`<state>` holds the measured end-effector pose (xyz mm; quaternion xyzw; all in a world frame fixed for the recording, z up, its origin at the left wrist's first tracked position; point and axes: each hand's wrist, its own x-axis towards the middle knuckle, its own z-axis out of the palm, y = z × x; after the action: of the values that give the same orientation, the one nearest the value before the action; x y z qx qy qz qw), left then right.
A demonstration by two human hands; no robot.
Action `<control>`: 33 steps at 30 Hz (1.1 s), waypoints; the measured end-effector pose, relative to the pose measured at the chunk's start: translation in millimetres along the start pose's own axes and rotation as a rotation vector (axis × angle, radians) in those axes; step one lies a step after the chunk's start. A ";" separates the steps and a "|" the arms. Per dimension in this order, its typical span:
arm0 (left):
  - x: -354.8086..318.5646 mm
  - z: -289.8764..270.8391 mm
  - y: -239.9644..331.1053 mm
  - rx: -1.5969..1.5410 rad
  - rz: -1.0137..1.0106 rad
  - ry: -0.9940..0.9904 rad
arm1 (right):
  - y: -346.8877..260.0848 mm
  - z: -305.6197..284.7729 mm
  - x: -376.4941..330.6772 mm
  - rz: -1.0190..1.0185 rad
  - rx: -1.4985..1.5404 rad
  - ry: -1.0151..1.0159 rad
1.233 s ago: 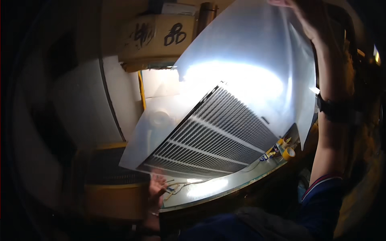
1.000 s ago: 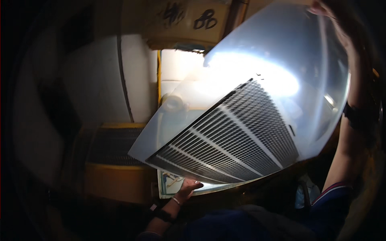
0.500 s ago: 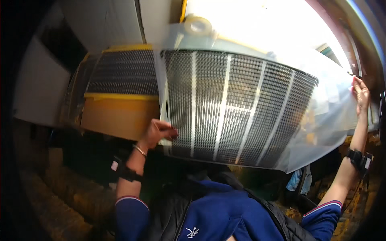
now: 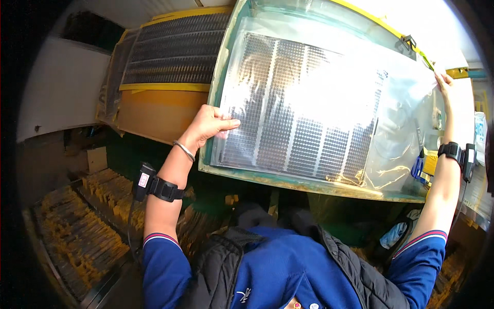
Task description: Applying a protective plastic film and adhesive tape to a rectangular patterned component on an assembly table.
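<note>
A large clear plastic film sheet [image 4: 296,131], printed with dark rows of small shapes in columns, spreads over a green-edged glass-topped table [image 4: 213,98]. Strong glare whites out its upper middle. At the sheet's left edge, my left hand [image 4: 210,125] is closed, thumb against the curled fingers, pinching the film. My right hand [image 4: 445,85] reaches far out to the right, its fingers closed on the film's upper right end. That fingertip grip is small and partly lost in the bright background.
Left of the table, another dark patterned sheet [image 4: 175,49] with yellow tape borders lies on a brown board [image 4: 162,113]. Blue-handled scissors [image 4: 418,167] lie near the right edge. A black binder clip [image 4: 408,42] sits at the far edge. Stacks of yellow-edged boards [image 4: 77,226] stand lower left.
The film sheet, raised and blurred earlier, now lies lower over the glass-topped table. Both hands still hold its ends. The view has shifted, bringing the table's edges and the scissors into sight.
</note>
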<state>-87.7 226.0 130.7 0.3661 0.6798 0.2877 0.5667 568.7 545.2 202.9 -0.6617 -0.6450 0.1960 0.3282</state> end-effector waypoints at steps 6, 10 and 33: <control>9.0 -7.8 -15.9 0.024 -0.035 0.005 | 83.9 38.8 38.3 -0.016 0.093 -0.046; 18.8 -6.6 -13.5 0.136 0.058 -0.028 | 69.1 19.5 0.0 -0.220 0.082 0.333; -32.9 71.7 -49.8 1.228 0.587 0.369 | -5.7 74.0 -383.6 0.370 -0.760 0.135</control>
<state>-22.9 169.0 95.2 0.7332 0.6773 0.0506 0.0320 479.1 181.6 91.5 -0.8515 -0.5189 -0.0438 0.0616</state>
